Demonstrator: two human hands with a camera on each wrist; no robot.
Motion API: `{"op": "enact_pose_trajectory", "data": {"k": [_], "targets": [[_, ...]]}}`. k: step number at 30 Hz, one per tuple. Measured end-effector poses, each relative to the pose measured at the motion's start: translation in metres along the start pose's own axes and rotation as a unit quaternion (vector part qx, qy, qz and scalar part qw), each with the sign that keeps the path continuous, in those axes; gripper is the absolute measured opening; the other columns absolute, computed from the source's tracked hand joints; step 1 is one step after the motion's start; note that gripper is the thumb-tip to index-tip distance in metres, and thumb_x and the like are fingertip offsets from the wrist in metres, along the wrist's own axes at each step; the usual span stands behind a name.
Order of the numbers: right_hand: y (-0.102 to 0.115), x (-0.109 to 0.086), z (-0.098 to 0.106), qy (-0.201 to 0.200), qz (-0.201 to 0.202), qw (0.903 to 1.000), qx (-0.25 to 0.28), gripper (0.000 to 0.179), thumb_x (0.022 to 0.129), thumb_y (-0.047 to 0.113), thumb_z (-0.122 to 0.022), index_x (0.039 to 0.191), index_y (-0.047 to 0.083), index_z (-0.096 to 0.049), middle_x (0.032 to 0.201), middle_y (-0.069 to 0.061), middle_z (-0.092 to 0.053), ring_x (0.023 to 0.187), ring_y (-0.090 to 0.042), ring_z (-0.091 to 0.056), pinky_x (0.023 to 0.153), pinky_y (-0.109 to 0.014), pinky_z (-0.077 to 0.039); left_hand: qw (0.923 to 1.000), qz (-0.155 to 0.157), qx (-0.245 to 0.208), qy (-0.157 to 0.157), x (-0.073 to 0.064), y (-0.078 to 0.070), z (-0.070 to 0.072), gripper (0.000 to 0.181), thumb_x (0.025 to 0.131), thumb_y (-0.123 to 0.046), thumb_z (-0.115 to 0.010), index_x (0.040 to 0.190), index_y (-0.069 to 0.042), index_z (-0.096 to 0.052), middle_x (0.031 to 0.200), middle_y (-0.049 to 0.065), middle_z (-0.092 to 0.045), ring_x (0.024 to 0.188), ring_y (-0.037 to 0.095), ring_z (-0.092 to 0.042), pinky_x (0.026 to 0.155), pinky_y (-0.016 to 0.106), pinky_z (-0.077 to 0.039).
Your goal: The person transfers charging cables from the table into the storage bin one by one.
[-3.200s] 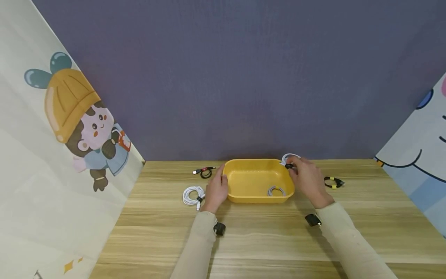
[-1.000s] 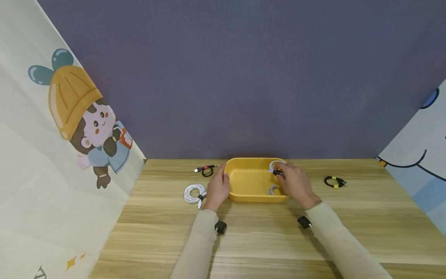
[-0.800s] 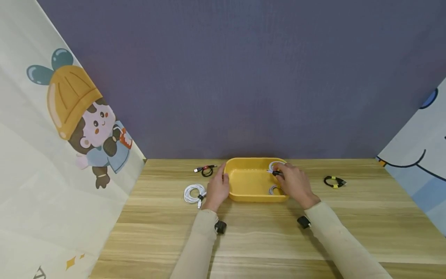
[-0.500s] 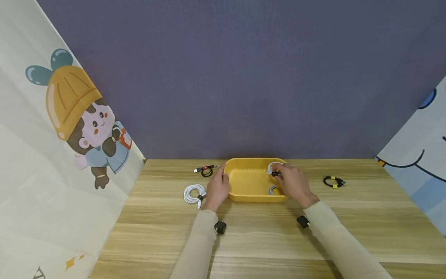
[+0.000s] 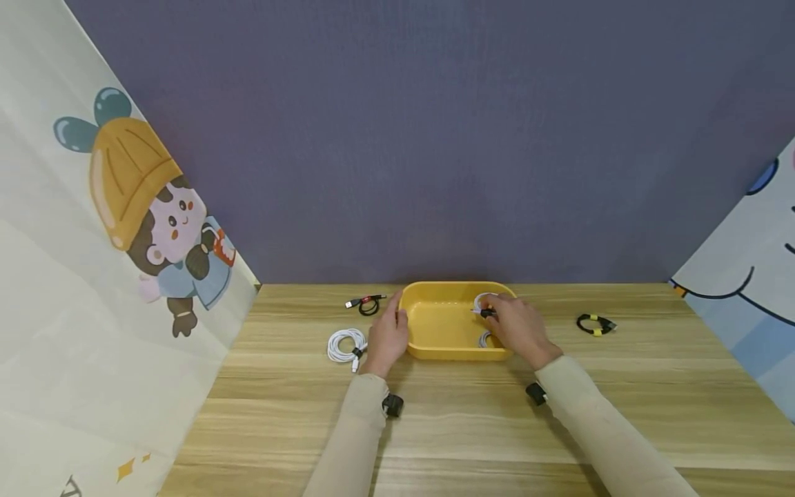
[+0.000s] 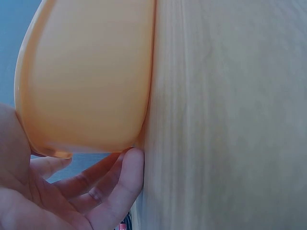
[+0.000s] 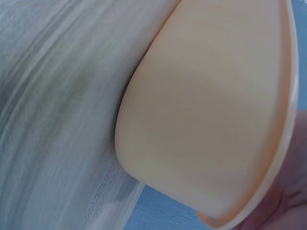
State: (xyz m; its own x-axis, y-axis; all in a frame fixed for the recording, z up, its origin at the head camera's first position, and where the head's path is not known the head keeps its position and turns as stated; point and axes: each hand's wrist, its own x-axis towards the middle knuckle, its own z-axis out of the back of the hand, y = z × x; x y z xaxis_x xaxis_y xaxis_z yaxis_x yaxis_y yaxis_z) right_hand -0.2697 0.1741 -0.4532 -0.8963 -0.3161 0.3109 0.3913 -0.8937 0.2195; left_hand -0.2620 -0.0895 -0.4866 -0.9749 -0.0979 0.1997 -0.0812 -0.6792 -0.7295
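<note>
A yellow plastic tray (image 5: 435, 354) stands on the wooden table near the back wall. My left hand (image 5: 388, 336) grips its left end, thumb over the rim and fingers against the outer wall; the left wrist view shows those fingers (image 6: 129, 172) down by the table. Over the tray's right side, my right hand (image 5: 520, 328) pinches a coiled white cable (image 5: 478, 301) with a black tie; part of the coil is hidden behind the fingers. Below it, a grey coiled cable (image 5: 483, 339) lies in the tray, partly covered by the hand. The right wrist view shows mostly the tray's outer wall.
Left of the tray lie a black USB cable (image 5: 369, 308) with a red tie and a larger white coiled cable (image 5: 339, 355). A black cable (image 5: 597, 330) with yellow ties lies to the right. A dark wall (image 5: 459, 172) rises behind the table (image 5: 472, 428).
My right hand has carried the white cable from the tray's right rim inward over the tray, shifting slightly further left and lower in the last second. The left hand keeps its grip.
</note>
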Motion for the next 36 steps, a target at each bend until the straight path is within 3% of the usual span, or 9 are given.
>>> {"op": "enact_pose_trajectory", "data": {"k": [10,21,30,36], "targets": [[0.001,0.001,-0.003,-0.002,0.008,0.9999,-0.014,0.028,0.082,0.017,-0.072,0.109,0.015,-0.067,0.091,-0.009,-0.062,0.047,-0.014,-0.046,0.038,-0.029,-0.035,1.0,0.001,0.003,0.001,0.001,0.0,-0.002,0.046,0.099,-0.028,-0.042,0.145,-0.029,-0.037,0.127,0.011,-0.058,0.098,0.037,-0.061,0.081,0.051,-0.047],[-0.001,0.003,-0.008,0.024,-0.004,0.9994,-0.023,0.028,0.084,0.02,-0.071,0.111,0.016,-0.066,0.091,-0.009,-0.062,0.044,-0.014,-0.043,0.036,-0.027,-0.031,1.0,0.001,0.004,0.003,0.0,-0.001,-0.002,0.046,0.1,-0.027,-0.041,0.145,-0.029,-0.036,0.131,0.009,-0.056,0.103,0.038,-0.059,0.086,0.052,-0.046],[-0.001,0.006,-0.011,0.012,0.001,0.9994,-0.033,0.026,0.081,0.017,-0.073,0.106,0.016,-0.067,0.086,-0.009,-0.064,0.052,-0.019,-0.052,0.04,-0.034,-0.039,1.0,0.004,0.001,0.002,0.001,0.0,-0.003,0.046,0.1,-0.028,-0.041,0.145,-0.032,-0.035,0.129,0.01,-0.057,0.101,0.036,-0.06,0.084,0.051,-0.047],[-0.001,0.006,-0.012,0.007,0.007,0.9993,-0.036,0.026,0.08,0.015,-0.073,0.105,0.016,-0.068,0.086,-0.009,-0.064,0.052,-0.017,-0.05,0.039,-0.033,-0.038,1.0,0.002,0.001,0.001,0.001,0.0,-0.003,0.046,0.1,-0.028,-0.041,0.145,-0.033,-0.035,0.129,0.009,-0.057,0.102,0.037,-0.06,0.084,0.051,-0.046]]}}
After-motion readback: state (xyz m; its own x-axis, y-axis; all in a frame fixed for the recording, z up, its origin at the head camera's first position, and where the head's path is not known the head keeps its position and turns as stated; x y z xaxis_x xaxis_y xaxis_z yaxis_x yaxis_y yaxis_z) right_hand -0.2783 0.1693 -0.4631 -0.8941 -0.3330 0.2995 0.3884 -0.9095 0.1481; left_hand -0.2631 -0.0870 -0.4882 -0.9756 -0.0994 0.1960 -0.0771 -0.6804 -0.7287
